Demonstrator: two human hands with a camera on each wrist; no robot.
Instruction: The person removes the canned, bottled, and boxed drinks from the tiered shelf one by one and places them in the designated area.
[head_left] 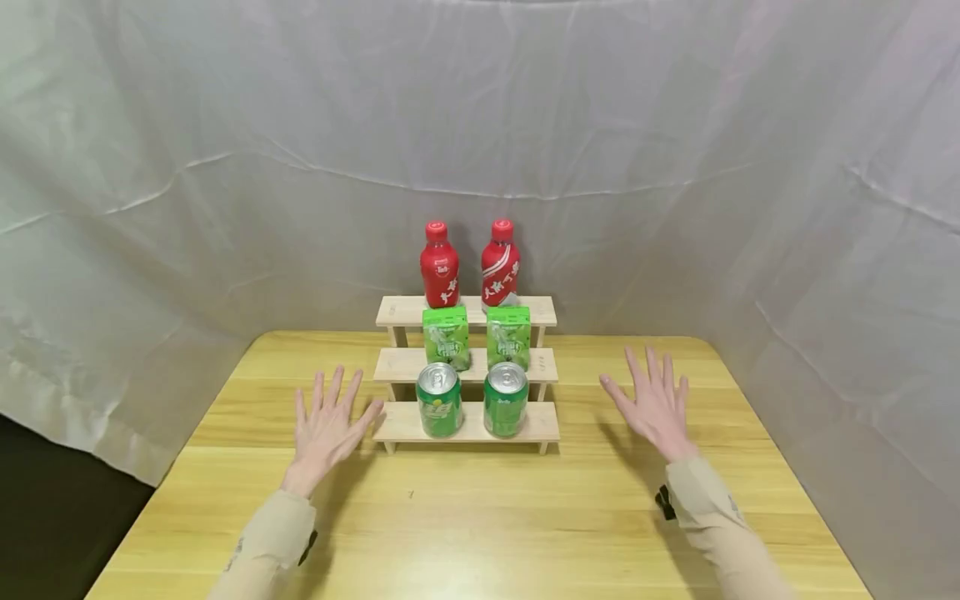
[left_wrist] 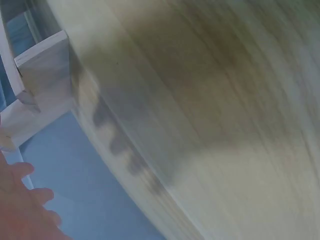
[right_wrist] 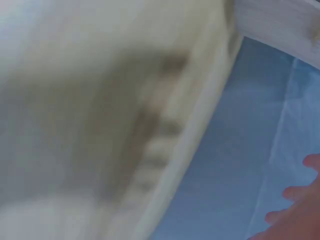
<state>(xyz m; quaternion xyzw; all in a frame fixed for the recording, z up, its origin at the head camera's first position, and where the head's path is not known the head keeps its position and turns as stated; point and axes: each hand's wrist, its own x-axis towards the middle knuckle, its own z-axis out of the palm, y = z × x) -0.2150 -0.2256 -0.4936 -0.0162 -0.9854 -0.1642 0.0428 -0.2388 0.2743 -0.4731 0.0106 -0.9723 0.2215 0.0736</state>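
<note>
My left hand (head_left: 326, 429) hovers palm down over the table at the left of a three-step wooden rack (head_left: 471, 427), fingers spread and holding nothing. On the rack's other side, my right hand (head_left: 654, 404) is likewise spread above the table, with its shadow below. Two green soda cans (head_left: 440, 408) (head_left: 506, 408) stand upright on the lowest step. The middle step bears two green drink cartons (head_left: 446, 337) (head_left: 508, 337). Two red bottles (head_left: 440, 271) (head_left: 500, 271) occupy the top step. In the wrist views only the fingers (left_wrist: 22, 200) (right_wrist: 300, 205) show at the edge.
The wooden table (head_left: 480, 517) has rounded far corners. A grey-white cloth (head_left: 480, 108) hangs behind it and along both sides. At the lower left, a dark area (head_left: 60, 500) shows beyond the cloth.
</note>
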